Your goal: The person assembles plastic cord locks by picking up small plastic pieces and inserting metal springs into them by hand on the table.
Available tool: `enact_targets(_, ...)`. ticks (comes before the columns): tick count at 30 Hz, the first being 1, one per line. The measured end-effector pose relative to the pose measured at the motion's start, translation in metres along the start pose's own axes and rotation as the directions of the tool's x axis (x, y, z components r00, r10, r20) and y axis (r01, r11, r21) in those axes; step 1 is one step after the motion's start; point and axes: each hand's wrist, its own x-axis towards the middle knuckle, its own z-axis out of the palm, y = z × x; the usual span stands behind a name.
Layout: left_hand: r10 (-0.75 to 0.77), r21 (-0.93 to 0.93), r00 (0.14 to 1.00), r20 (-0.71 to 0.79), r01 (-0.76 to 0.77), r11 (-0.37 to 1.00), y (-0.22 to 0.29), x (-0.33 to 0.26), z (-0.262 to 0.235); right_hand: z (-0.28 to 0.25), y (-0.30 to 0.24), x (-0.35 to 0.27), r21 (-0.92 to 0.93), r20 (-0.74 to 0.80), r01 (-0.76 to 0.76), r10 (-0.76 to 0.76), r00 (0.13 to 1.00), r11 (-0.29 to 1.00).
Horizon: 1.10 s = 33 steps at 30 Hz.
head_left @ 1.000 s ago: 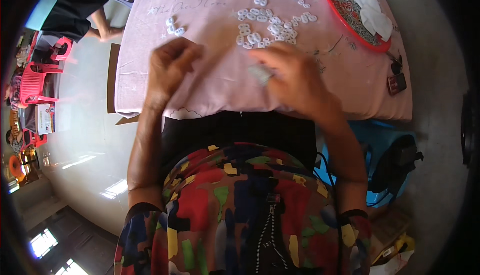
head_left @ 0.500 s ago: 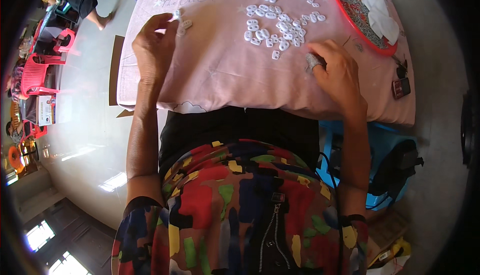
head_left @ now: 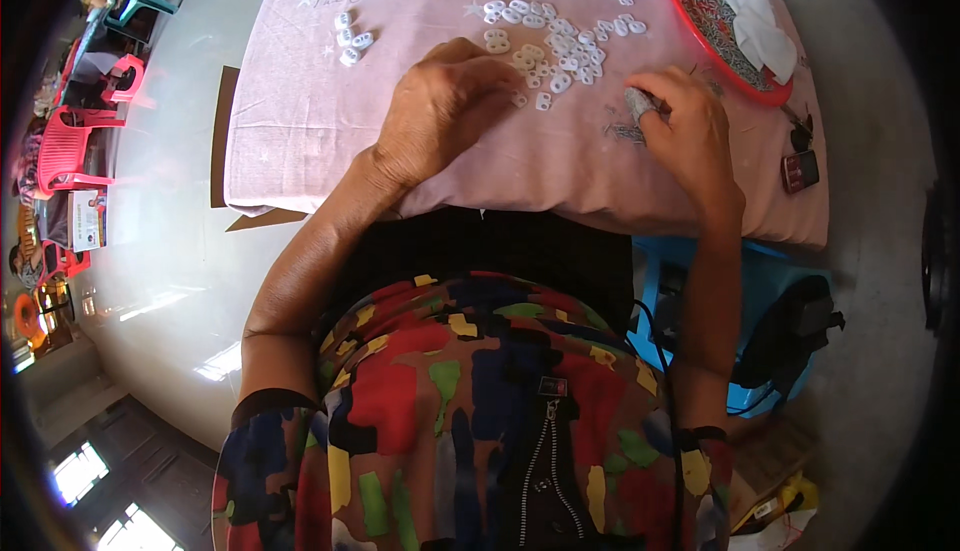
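My left hand (head_left: 445,106) reaches over the pink-covered table (head_left: 300,141). Its fingers draw together at the near left side of a cluster of small white plastic pieces with holes (head_left: 565,46); the fingertips are partly hidden. Several more white pieces (head_left: 350,39) lie grouped to the left. To the right of the cluster, my right hand (head_left: 690,126) is curled, thumb and forefinger close together, with a grey covering (head_left: 638,104) on a fingertip. Whatever it pinches is hidden. Beside that hand lies a small heap of thin grey metal bits (head_left: 625,129).
A red oval tray (head_left: 690,46) at the far right holds metal bits, white pieces and a white tissue (head_left: 762,31). A small dark red device (head_left: 800,173) lies near the table's right edge. Below stands a blue stool (head_left: 770,391). Pink chairs (head_left: 72,146) are off to the left.
My left hand has left the small group at left and swung right to the cluster. My right hand has shifted slightly right, and the metal heap now shows beside it.
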Motion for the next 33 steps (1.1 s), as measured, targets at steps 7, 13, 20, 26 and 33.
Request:
enact_targets(7, -0.099, -0.037, 0.995, 0.023, 0.100, 0.994, -0.004, 0.000, -0.004, 0.013, 0.005, 0.019, 0.022, 0.044, 0.027, -0.028, 0.999, 0.999)
enact_targets(13, -0.121, -0.066, 0.993, -0.002, 0.120, 0.991, -0.002, -0.002, -0.001, 0.019, -0.004, 0.017, -0.109, 0.043, 0.023, -0.019, 0.999, 0.994)
enact_targets(20, -0.120, 0.041, 0.988, 0.100, 0.117, 0.992, 0.007, 0.001, -0.001, 0.011, -0.008, 0.018, -0.109, 0.100, 0.044, -0.033, 0.994, 0.993)
enact_targets(26, -0.260, -0.440, 0.958, 0.118, 0.285, 0.851, -0.001, -0.003, 0.005, 0.015, -0.010, 0.015, -0.176, 0.071, 0.074, -0.062, 0.996, 0.982)
enact_targets(33, -0.351, -0.733, 0.906, 0.236, 0.403, 0.548, 0.015, -0.003, 0.000, 0.015, -0.057, 0.004, 0.381, 0.030, -0.030, 0.020, 0.999, 0.924)
